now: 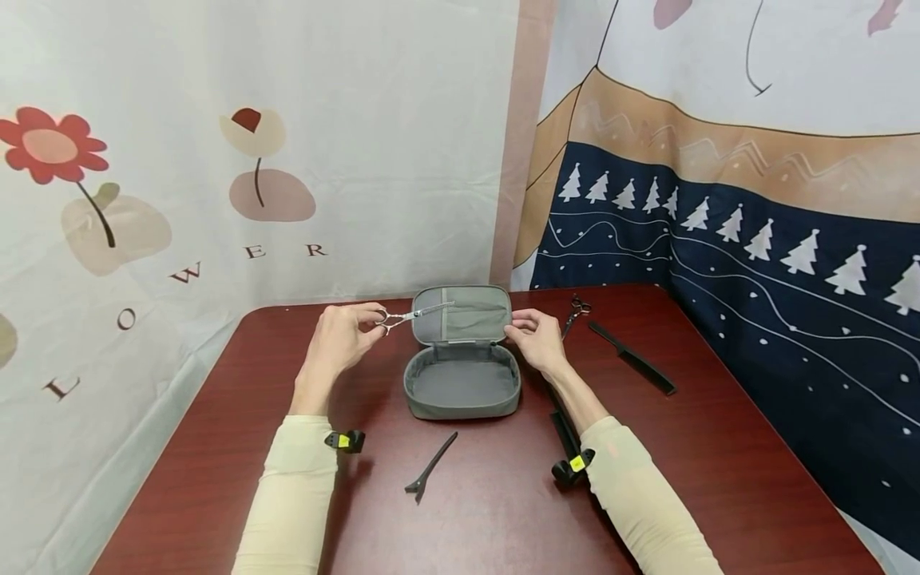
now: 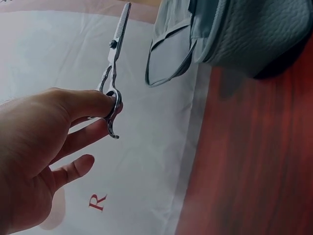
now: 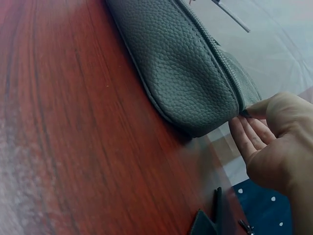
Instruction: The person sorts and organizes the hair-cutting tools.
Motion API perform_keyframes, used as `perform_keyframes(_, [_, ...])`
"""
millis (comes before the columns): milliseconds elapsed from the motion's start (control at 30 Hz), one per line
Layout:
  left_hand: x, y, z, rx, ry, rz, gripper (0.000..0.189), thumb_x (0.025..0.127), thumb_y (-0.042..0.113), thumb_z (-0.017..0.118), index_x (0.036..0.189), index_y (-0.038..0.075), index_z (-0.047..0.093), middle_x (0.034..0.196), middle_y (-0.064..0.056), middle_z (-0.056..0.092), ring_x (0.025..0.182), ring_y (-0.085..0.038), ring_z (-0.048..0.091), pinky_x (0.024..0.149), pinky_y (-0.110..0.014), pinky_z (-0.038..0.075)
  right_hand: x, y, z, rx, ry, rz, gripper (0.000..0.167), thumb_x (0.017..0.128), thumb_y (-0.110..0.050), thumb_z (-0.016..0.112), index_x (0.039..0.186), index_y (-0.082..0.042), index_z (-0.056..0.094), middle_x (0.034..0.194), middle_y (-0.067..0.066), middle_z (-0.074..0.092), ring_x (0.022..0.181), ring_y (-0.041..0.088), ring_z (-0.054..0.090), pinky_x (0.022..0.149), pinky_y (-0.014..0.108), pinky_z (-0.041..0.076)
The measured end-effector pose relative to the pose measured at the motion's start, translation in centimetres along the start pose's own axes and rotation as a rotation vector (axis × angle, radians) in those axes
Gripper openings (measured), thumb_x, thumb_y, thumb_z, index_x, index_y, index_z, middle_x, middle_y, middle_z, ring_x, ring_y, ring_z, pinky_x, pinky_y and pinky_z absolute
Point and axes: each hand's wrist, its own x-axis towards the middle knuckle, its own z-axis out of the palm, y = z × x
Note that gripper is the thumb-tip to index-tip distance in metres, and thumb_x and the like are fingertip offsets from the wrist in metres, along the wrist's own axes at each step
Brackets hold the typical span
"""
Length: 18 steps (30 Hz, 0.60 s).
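My left hand pinches silver thinning scissors by their finger loops. Their toothed blade points right and overlaps the raised lid of a grey zippered case in the head view. That case stands open on the table, its main compartment bare and a mesh pocket inside the lid. At the lid's right edge, my right hand pinches the rim between thumb and fingers. The right wrist view shows this right hand at the zipper edge, above the pebbled side.
A dark hair clip lies in front of the case on the red-brown table. To the right are a black comb and another pair of scissors. A second black comb lies partly hidden beneath the right wrist. Printed curtains hang behind.
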Motion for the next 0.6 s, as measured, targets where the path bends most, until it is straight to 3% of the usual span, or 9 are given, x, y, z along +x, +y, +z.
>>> perform_keyframes(167, [0.6,-0.8,-0.7,0.003,-0.003,0.006,0.015,0.089,0.001,0.082,0.102,0.003,0.09,0.116,-0.012,0.088,0.077,-0.028,0.083,0.074,-0.05,0.063,-0.2,0.2,-0.1,-0.02,0.006,-0.032,0.031,0.099,0.003,0.079,0.129,0.009,0.075,0.11,0.026,0.082,0.086,0.003,0.078,0.078,0.016,0.063])
perform_keyframes(400, [1.0,-2.1,-1.4,0.018,-0.005,-0.002,0.015,0.089,0.0,0.082,0.102,0.0,0.089,0.116,-0.014,0.087,0.076,-0.03,0.082,0.073,-0.047,0.061,-0.4,0.4,-0.1,-0.067,0.027,-0.066,0.031,0.098,0.0,0.081,0.128,0.006,0.076,0.116,0.032,0.081,0.101,0.022,0.083,0.082,0.013,0.061])
perform_keyframes(600, [1.2,-2.7,-1.9,0.023,-0.019,-0.021,0.015,0.089,0.0,0.082,0.102,0.001,0.089,0.115,-0.014,0.088,0.078,-0.032,0.082,0.075,-0.049,0.06,-0.2,0.2,-0.1,-0.051,0.034,-0.096,0.031,0.097,0.004,0.081,0.127,0.009,0.075,0.117,0.035,0.08,0.092,0.009,0.078,0.082,0.012,0.061])
